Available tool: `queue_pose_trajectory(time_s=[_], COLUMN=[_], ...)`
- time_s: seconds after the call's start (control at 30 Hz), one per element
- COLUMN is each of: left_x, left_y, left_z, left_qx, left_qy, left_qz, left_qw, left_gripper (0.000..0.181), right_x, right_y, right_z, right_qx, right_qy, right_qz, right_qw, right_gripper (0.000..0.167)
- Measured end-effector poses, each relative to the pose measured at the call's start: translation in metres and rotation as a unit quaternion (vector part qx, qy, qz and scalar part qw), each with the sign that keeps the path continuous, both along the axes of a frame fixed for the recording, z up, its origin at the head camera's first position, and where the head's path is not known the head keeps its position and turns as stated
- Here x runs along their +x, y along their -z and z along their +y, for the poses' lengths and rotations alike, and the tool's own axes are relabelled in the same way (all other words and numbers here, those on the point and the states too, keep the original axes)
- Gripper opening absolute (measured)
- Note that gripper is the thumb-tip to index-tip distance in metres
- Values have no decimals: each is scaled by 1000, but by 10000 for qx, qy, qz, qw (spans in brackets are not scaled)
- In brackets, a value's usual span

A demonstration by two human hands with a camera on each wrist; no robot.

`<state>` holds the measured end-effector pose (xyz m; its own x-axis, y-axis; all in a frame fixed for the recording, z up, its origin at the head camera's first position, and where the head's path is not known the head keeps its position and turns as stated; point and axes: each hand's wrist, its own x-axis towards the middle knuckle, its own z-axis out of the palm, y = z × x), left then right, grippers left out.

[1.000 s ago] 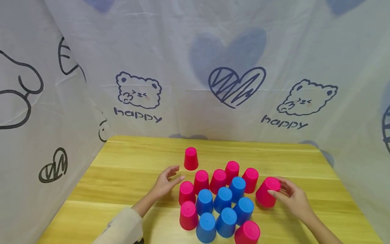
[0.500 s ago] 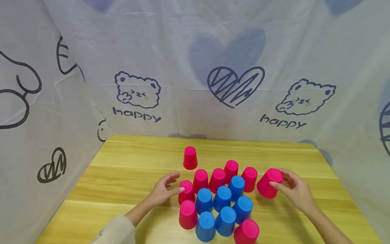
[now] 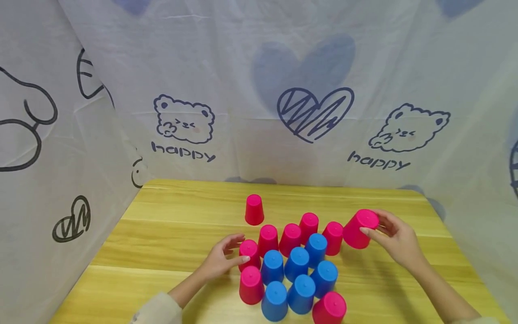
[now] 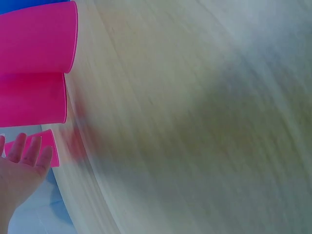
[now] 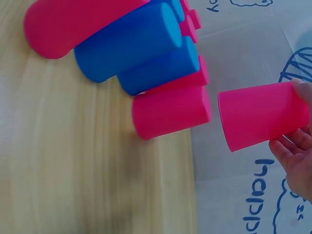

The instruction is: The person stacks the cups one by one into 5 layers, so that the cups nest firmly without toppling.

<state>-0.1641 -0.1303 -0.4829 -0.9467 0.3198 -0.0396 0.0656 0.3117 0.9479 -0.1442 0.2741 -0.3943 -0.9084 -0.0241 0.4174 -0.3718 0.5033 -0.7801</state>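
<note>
Pink cup [image 3: 358,231] was gripped in our R hand [image 3: 398,238] at approx. 2 o'clock of the blue cups [image 3: 299,263], mouth down, slightly tilted, raised clear of the table [image 3: 162,216]. Grip, R: grasping said cup nr. its closed end, thumb on near side, fingers round far side; prob. chosen to leave the rim unobstructed.

Blue cups stood mouth down, wide end prob. giving max. stability. We noted a row of pink cups [image 3: 292,237] edging them from approx. 9 to 1 o'clock, w/ a near pink cup [image 3: 329,308] betw. 4 and 5. Lone pink cup [image 3: 254,209] stood apart at 11.

Pose, R: forearm [image 3: 437,283] ran in from 5 o'clock, wrist bent toward the cup. Pose, L: our L hand [image 3: 218,260] sat at 9 o'clock, fingers loosely extended, nothing grasped. Its thumb overlapped a side pink cup [image 3: 249,247] in head view; we couldn't tell re: contact.
</note>
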Motion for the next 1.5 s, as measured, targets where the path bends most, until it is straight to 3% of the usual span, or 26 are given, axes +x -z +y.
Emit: queue_pose_trajectory(time_s=[0.23, 0.4, 0.5, 0.53, 0.57, 0.67, 0.73, 0.8, 0.93, 1.33, 1.4, 1.5], left_x=[3, 4, 5, 6, 6, 6, 6, 6, 4, 3, 7, 7], left_y=[3, 6, 8, 9, 9, 10, 10, 9, 7, 9, 0, 0], left_z=[2, 3, 3, 2, 2, 2, 3, 3, 5, 9, 10, 11], left_qx=[-51, -39, -42, -47, -54, -29, -28, -24, -29, 37, 76, 112], left_qy=[33, 47, 42, 38, 29, 12, 6, 35, 62, 128, 107, 92], left_qz=[124, 258, 279, 278, 268, 281, 306, 323, 343, 427, 407, 408], left_qw=[9999, 9996, 9996, 9996, 9996, 9996, 9995, 9995, 9994, 9990, 9991, 9991], left_gripper=[62, 60, 60, 60, 60, 59, 58, 58, 58, 56, 54, 53], right_x=[-7, -12, -21, -34, -40, -48, -48, -34, -32, -47, -51, -96], right_y=[-10, -9, 1, 19, 29, 34, 29, 1, -11, -9, -8, 52], right_z=[-12, -22, -24, -17, -15, -20, -28, -48, -66, -98, -103, -89], right_qx=[70, -17, -145, -378, -545, -670, -700, -406, -434, -746, -808, -898], right_qy=[-102, -120, -222, -431, -513, -573, -535, -245, -186, -53, -65, -92], right_qz=[-5, -76, -119, -53, 37, 142, 211, 79, -115, -796, -825, -421], right_qw=[9999, 9999, 9996, 9983, 9972, 9960, 9959, 9988, 9988, 9940, 9933, 9950], right_gripper=[46, 46, 49, 51, 50, 50, 49, 48, 47, 48, 49, 52])
